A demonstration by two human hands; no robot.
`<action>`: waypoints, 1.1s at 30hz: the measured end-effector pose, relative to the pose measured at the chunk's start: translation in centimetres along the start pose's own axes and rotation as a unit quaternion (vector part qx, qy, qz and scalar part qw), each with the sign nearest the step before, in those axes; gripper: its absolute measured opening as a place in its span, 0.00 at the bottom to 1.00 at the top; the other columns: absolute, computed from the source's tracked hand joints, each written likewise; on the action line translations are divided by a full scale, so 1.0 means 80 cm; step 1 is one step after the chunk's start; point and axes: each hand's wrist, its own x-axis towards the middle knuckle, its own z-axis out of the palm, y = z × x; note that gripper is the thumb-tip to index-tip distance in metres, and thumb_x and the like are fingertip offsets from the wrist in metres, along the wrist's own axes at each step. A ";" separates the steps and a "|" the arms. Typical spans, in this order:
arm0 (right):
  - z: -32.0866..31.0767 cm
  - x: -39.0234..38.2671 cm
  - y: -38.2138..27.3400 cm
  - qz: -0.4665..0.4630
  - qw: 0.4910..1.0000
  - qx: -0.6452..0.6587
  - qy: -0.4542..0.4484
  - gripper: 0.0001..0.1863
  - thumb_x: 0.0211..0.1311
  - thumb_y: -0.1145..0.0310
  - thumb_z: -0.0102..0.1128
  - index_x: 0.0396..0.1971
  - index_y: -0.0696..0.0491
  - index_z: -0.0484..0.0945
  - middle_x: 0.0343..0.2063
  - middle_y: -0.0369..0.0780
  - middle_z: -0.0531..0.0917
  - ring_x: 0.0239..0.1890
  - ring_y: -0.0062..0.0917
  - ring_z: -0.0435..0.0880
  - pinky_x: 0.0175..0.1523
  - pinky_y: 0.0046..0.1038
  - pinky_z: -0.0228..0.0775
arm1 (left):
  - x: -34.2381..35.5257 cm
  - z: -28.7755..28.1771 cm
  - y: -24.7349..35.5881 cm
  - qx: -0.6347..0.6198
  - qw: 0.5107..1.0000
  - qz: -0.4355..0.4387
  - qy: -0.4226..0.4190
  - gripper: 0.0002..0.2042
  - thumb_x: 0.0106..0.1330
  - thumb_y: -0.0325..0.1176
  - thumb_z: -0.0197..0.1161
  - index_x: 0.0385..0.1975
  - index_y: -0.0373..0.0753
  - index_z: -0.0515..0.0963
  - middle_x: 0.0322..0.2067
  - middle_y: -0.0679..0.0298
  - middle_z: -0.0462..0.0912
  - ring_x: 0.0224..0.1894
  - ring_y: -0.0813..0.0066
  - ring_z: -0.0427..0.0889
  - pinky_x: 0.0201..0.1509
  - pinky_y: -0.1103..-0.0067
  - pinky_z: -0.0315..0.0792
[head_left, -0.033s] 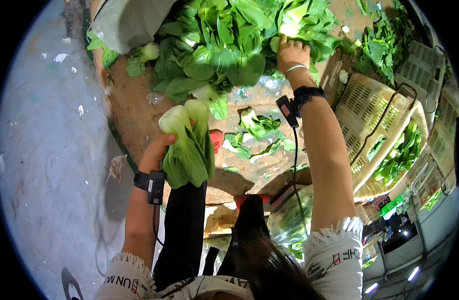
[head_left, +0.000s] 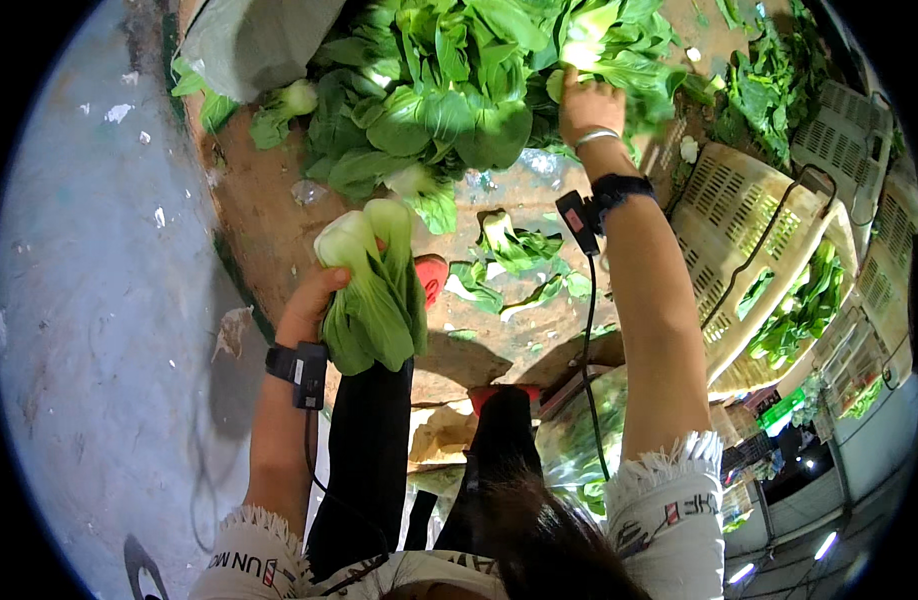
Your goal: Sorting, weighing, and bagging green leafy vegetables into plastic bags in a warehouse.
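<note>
A bunch of leafy greens with pale stems (head_left: pixel 371 285) is held in my left hand (head_left: pixel 324 290), its fingers wrapped round the back and thumb on the side. Up at the top, my right hand (head_left: pixel 591 105) reaches onto another pale-stemmed head (head_left: pixel 584 50) at the edge of a big pile of greens (head_left: pixel 449 120); its fingertips are partly hidden among the leaves, so its grip is unclear. Loose leaves and a small head (head_left: pixel 514 245) lie on the brown surface (head_left: pixel 259 210) between my arms.
Pale plastic crates (head_left: pixel 729 235), some holding greens (head_left: pixel 799 300), stand at the right. A grey sheet (head_left: pixel 249 50) lies top left beside the pile. Bluish floor (head_left: pixel 99 300) runs down the left. My legs (head_left: pixel 364 450) and a red shoe (head_left: pixel 429 280) are below.
My right hand has shifted very slightly up and to the right. The bunch in my left hand has barely moved.
</note>
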 end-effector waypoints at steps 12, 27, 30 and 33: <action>0.216 -0.202 -0.141 -0.037 0.931 0.334 -0.145 0.26 0.46 0.49 0.57 0.43 0.51 0.75 0.61 0.57 0.47 0.65 0.51 0.36 0.67 0.42 0.29 | -0.005 -0.045 -0.015 0.025 0.996 -0.044 0.075 0.25 0.52 0.33 0.63 0.50 0.32 0.66 0.42 0.57 0.75 0.42 0.66 0.77 0.45 0.74 0.73; 0.127 -0.133 -0.197 -0.210 0.877 0.410 0.135 0.26 0.36 0.67 0.62 0.41 0.56 0.67 0.48 0.48 0.69 0.52 0.39 0.67 0.57 0.40 0.56 | 0.122 -0.095 -0.091 0.321 0.916 0.162 0.179 0.28 0.45 0.34 0.70 0.47 0.34 0.67 0.40 0.62 0.75 0.41 0.75 0.74 0.43 0.79 0.70; 0.134 -0.103 -0.184 -0.248 0.861 0.441 0.039 0.27 0.34 0.70 0.64 0.40 0.57 0.67 0.45 0.49 0.71 0.49 0.42 0.70 0.51 0.36 0.64 | 0.146 -0.087 -0.094 0.256 0.934 0.174 0.179 0.30 0.44 0.34 0.71 0.48 0.34 0.65 0.41 0.62 0.74 0.42 0.74 0.73 0.44 0.79 0.69; 0.151 -0.097 -0.184 -0.195 0.793 0.577 -0.019 0.35 0.33 0.61 0.71 0.43 0.58 0.65 0.41 0.48 0.74 0.45 0.40 0.74 0.49 0.32 0.66 | 0.158 -0.104 -0.098 0.223 0.942 0.189 0.163 0.30 0.45 0.34 0.71 0.48 0.33 0.65 0.42 0.62 0.73 0.42 0.74 0.73 0.45 0.79 0.69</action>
